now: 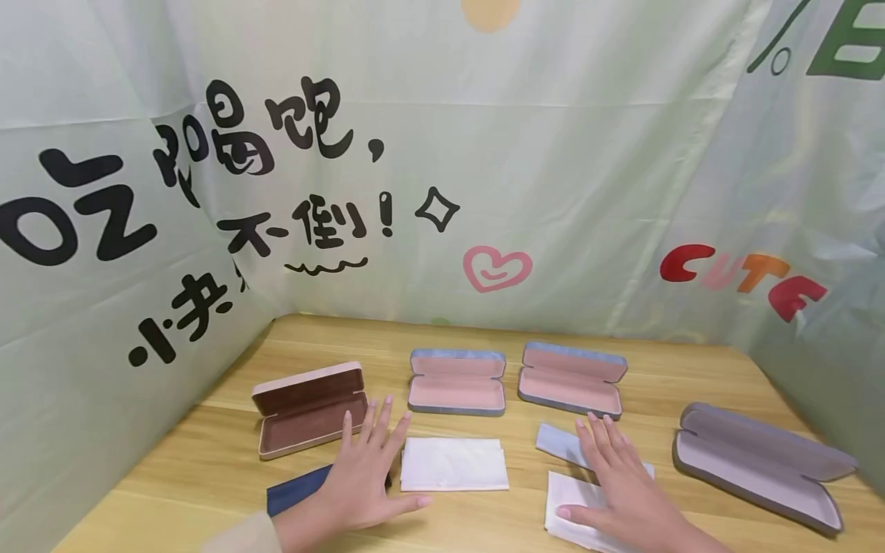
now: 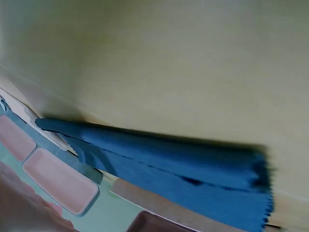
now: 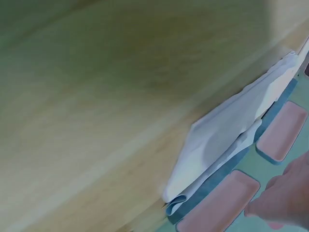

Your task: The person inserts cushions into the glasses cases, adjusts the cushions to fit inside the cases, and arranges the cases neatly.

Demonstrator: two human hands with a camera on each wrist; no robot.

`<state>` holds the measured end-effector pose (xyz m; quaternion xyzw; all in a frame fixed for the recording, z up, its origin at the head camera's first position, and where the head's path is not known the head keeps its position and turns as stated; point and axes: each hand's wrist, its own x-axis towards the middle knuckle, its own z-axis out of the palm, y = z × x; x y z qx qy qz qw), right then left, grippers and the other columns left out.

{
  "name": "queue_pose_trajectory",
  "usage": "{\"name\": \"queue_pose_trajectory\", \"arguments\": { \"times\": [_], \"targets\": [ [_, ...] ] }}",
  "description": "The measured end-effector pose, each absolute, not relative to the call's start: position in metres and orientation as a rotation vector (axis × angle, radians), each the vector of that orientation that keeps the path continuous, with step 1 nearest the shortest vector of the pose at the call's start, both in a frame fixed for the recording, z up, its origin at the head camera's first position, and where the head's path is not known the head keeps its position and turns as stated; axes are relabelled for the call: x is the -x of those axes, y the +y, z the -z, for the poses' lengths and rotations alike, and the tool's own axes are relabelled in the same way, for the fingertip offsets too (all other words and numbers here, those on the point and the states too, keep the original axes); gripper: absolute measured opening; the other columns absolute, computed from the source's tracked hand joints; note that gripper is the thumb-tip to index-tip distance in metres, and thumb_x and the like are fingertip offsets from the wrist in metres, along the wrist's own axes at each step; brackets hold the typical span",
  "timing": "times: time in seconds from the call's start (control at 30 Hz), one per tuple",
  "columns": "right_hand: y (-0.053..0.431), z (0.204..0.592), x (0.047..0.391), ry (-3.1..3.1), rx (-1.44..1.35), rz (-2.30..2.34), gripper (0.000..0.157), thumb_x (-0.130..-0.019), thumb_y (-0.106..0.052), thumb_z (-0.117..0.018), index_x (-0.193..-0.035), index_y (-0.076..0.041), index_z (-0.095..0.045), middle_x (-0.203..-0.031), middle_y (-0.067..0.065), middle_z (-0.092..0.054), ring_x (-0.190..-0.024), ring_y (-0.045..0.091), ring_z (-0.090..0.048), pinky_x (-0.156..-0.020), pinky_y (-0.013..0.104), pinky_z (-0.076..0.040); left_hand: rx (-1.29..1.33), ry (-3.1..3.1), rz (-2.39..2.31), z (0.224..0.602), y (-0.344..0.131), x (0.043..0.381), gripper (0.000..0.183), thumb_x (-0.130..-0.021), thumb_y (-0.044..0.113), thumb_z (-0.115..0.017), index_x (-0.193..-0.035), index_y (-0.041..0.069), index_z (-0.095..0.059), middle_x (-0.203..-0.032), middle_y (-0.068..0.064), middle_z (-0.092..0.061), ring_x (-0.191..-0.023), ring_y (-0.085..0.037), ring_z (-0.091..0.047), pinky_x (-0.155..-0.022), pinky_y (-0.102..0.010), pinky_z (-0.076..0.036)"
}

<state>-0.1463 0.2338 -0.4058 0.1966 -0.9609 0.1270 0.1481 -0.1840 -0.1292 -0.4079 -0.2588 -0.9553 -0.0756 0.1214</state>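
My left hand [image 1: 362,476] is spread palm down over a folded dark blue cloth [image 1: 297,491], fingers straight and holding nothing. Just past its fingertips stands an open glasses case with a brown lining [image 1: 311,426]. A folded white cloth [image 1: 454,465] lies to the right of that hand. My right hand [image 1: 622,484], fingers straight too, hovers over a second white cloth [image 1: 563,530] and a light blue cloth [image 1: 556,442], hiding part of both. In the left wrist view the blue cloth [image 2: 169,159] shows its fold and zigzag edge.
Two open blue glasses cases with pink linings, one in the middle [image 1: 456,393] and one right of it [image 1: 570,390], stand towards the back. An open grey case [image 1: 757,480] lies at the far right. A printed curtain [image 1: 553,169] encloses the wooden table [image 1: 207,453].
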Motion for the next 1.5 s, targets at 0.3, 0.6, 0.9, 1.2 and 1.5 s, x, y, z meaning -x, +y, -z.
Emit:
{"name": "queue_pose_trajectory", "arguments": {
  "times": [0.3,0.6,0.9,1.2,1.5],
  "targets": [
    [0.215,0.401,0.148,-2.74,-0.625,-0.475,0.106,-0.074,-0.06,-0.064,-0.15,-0.014,-0.007,-0.15,0.027,-0.021,-0.138,0.002,0.02,-0.101,0.005,0.019,0.725,-2.78,0.226,0.41,-0.142,0.181,0.1,-0.073,0.078,-0.048,-0.147,0.015,-0.025,-0.155,-0.017,-0.011,-0.141,-0.041,-0.015,-0.103,-0.069,-0.018],
    [0.194,0.394,0.151,-2.804,-0.615,-0.706,0.103,-0.072,-0.06,-0.066,-0.148,-0.007,-0.02,-0.151,0.024,-0.019,-0.143,0.036,-0.006,-0.116,0.044,-0.006,0.696,-2.778,0.264,0.411,-0.156,0.174,0.098,-0.073,0.074,-0.054,-0.146,0.013,-0.028,-0.154,-0.017,-0.015,-0.139,-0.04,-0.02,-0.103,-0.067,-0.022],
    [0.174,0.388,0.158,-2.838,-0.635,-0.724,0.103,-0.073,-0.057,-0.068,-0.144,0.004,-0.025,-0.15,0.023,-0.021,-0.138,0.044,-0.018,-0.105,0.06,-0.023,0.67,-2.728,0.277,0.412,-0.17,0.169,0.093,-0.074,0.069,-0.058,-0.143,0.012,-0.033,-0.148,-0.014,-0.034,-0.134,-0.041,-0.033,-0.1,-0.064,-0.03],
    [0.154,0.389,0.164,-2.78,-0.675,-0.858,0.098,-0.073,-0.054,-0.069,-0.145,-0.003,-0.027,-0.149,0.019,-0.03,-0.136,0.044,-0.025,-0.102,0.061,-0.03,0.628,-2.697,0.329,0.411,-0.183,0.163,0.086,-0.073,0.067,-0.062,-0.137,0.011,-0.045,-0.143,-0.014,-0.042,-0.129,-0.039,-0.04,-0.098,-0.061,-0.034],
    [0.139,0.387,0.169,-2.792,-0.714,-0.974,0.094,-0.076,-0.049,-0.07,-0.145,-0.001,-0.027,-0.148,0.02,-0.031,-0.136,0.039,-0.029,-0.101,0.057,-0.033,0.58,-2.734,0.372,0.405,-0.192,0.161,0.079,-0.073,0.064,-0.063,-0.13,0.011,-0.052,-0.135,-0.012,-0.051,-0.124,-0.039,-0.046,-0.094,-0.06,-0.038]
  ]
}}
